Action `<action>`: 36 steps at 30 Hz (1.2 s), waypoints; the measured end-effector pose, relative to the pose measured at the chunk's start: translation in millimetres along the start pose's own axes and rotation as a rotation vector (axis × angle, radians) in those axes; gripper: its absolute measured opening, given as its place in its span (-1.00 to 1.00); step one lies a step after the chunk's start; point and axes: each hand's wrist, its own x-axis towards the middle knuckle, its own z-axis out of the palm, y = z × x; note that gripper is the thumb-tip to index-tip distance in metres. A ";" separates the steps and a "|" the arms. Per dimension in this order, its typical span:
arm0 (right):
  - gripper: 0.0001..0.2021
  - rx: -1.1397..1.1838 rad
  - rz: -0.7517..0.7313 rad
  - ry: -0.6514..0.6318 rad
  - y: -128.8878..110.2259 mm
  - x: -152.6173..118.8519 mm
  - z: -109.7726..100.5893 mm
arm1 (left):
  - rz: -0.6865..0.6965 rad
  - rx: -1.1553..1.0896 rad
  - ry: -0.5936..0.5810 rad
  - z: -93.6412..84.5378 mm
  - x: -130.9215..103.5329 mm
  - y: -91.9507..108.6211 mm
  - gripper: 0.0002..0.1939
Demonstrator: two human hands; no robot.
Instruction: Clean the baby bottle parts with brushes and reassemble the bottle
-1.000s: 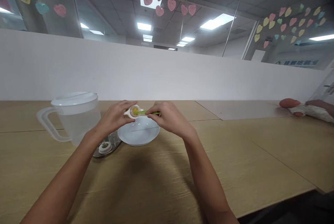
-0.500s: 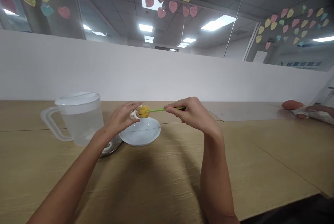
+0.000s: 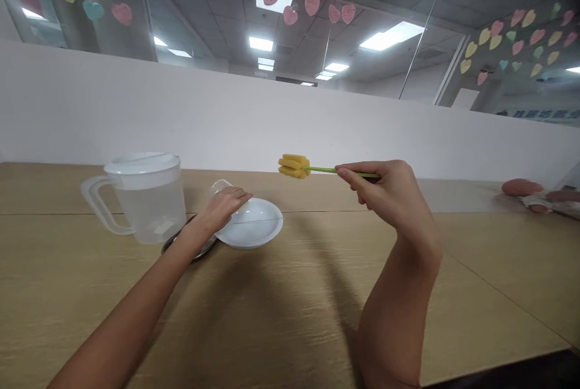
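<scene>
My right hand (image 3: 378,186) is closed around the green handle of a bottle brush with a yellow sponge head (image 3: 294,166). The brush lies level above the table, its head pointing left and clear of any vessel. Over the left edge of a white bowl (image 3: 250,226), my left hand (image 3: 226,205) is closed on a small clear cup (image 3: 220,185). Most of the cup is hidden behind that hand. A round metal tray (image 3: 206,249) sits beneath my left wrist, partly covered by it.
A clear plastic pitcher (image 3: 156,211) with a white lid and handle stands left of the tray. At the far right, a reddish object (image 3: 521,187) lies near another person's hand (image 3: 564,196). A white wall (image 3: 254,117) rises behind the wooden table (image 3: 290,316).
The sponge head has come out of the cup as my right hand moved right and slightly up. My left hand has turned the cup and lowered it toward the bowl's left side.
</scene>
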 end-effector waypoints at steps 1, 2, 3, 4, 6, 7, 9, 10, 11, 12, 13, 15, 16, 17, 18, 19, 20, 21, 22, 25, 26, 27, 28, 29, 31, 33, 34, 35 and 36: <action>-0.68 -0.002 0.005 -0.025 -0.6 0.8 1.9 | 0.021 -0.005 0.004 0.9 0.3 -0.2 -0.54; -0.68 -0.005 0.010 -0.046 -1.5 1.7 3.7 | 0.028 -0.013 0.009 0.9 0.4 -0.5 -0.54; -0.69 -0.010 0.015 -0.060 -2.5 2.6 5.3 | 0.024 -0.026 0.011 0.0 0.4 -0.9 -0.54; -0.69 -0.017 0.023 -0.068 -3.1 3.7 6.8 | 0.008 -0.042 0.011 -2.0 0.2 -1.4 -0.53; -0.68 -0.033 0.046 -0.079 -2.1 7.2 10.0 | -0.058 -0.096 0.009 -9.5 -0.6 -2.7 -0.55; -0.68 -0.039 0.061 -0.086 0.0 9.9 12.4 | -0.106 -0.133 0.014 -14.8 -1.1 -3.5 -0.56; -0.67 -0.048 0.099 -0.123 8.5 17.7 20.6 | -0.221 -0.231 0.049 -28.1 -2.5 -4.5 -0.52; -0.67 -0.059 0.119 -0.156 14.7 22.7 27.0 | -0.284 -0.286 0.077 -35.5 -3.2 -4.4 -0.46; -0.68 -0.074 0.144 -0.207 22.0 28.2 35.4 | -0.344 -0.343 0.105 -43.0 -3.8 -3.8 -0.40; -0.69 -0.095 0.172 -0.262 29.9 33.8 45.5 | -0.400 -0.398 0.131 -50.3 -4.2 -2.4 -0.34; -0.69 -0.124 0.194 -0.324 38.1 39.2 57.1 | -0.448 -0.452 0.151 -57.1 -4.4 -0.3 -0.30; -0.68 -0.212 0.232 -0.451 53.6 47.9 83.2 | -0.513 -0.554 0.162 -68.4 -3.8 6.2 -0.25; -0.68 -0.218 0.241 -0.491 60.3 50.7 96.4 | -0.527 -0.605 0.156 -72.6 -3.1 10.3 -0.24; -0.69 -0.220 0.246 -0.523 66.2 52.5 108.9 | -0.526 -0.654 0.142 -75.9 -2.1 14.7 -0.22; -0.70 -0.222 0.254 -0.563 71.2 53.2 120.1 | -0.511 -0.701 0.119 -78.3 -0.9 19.4 -0.21; -0.72 -0.228 0.263 -0.601 75.4 53.3 129.4 | -0.485 -0.745 0.092 -80.1 0.4 24.2 -0.20; -0.72 -0.235 0.276 -0.636 79.2 52.9 136.7 | -0.451 -0.787 0.062 -81.5 1.6 29.0 -0.19; -0.74 -0.243 0.290 -0.669 82.5 52.3 141.9 | -0.411 -0.828 0.024 -82.4 2.8 33.8 -0.19; -0.76 -0.250 0.308 -0.708 85.7 51.7 145.3 | -0.370 -0.867 -0.021 -83.1 3.8 38.6 -0.18; -0.80 -0.282 0.364 -0.836 95.2 50.5 148.3 | -0.259 -0.975 -0.175 -83.6 6.2 53.0 -0.19; -0.81 -0.300 0.382 -0.878 98.2 50.0 148.6 | -0.227 -1.005 -0.221 -82.9 7.0 57.9 -0.18; -0.82 -0.322 0.398 -0.918 101.0 49.3 149.4 | -0.194 -1.033 -0.261 -81.6 7.8 62.6 -0.17; -0.84 -0.347 0.413 -0.953 103.3 48.4 150.9 | -0.162 -1.054 -0.295 -79.7 8.7 67.2 -0.16; -0.85 -0.373 0.424 -0.982 105.2 47.2 153.2 | -0.131 -1.065 -0.327 -77.1 9.6 71.3 -0.14; -0.86 -0.421 0.433 -1.030 106.9 44.3 159.9 | -0.084 -1.049 -0.378 -70.3 11.3 78.2 -0.13; -0.89 -0.460 0.431 -1.069 106.1 41.0 168.2 | -0.058 -0.998 -0.392 -62.6 12.3 82.8 -0.14; -0.90 -0.475 0.429 -1.087 105.0 39.4 172.3 | -0.047 -0.972 -0.387 -58.9 12.4 84.3 -0.15; -0.91 -0.487 0.426 -1.104 103.9 38.0 176.0 | -0.037 -0.953 -0.380 -55.4 12.4 85.4 -0.16; -0.91 -0.497 0.423 -1.118 102.7 36.8 179.2 | -0.028 -0.942 -0.374 -52.4 12.3 86.2 -0.18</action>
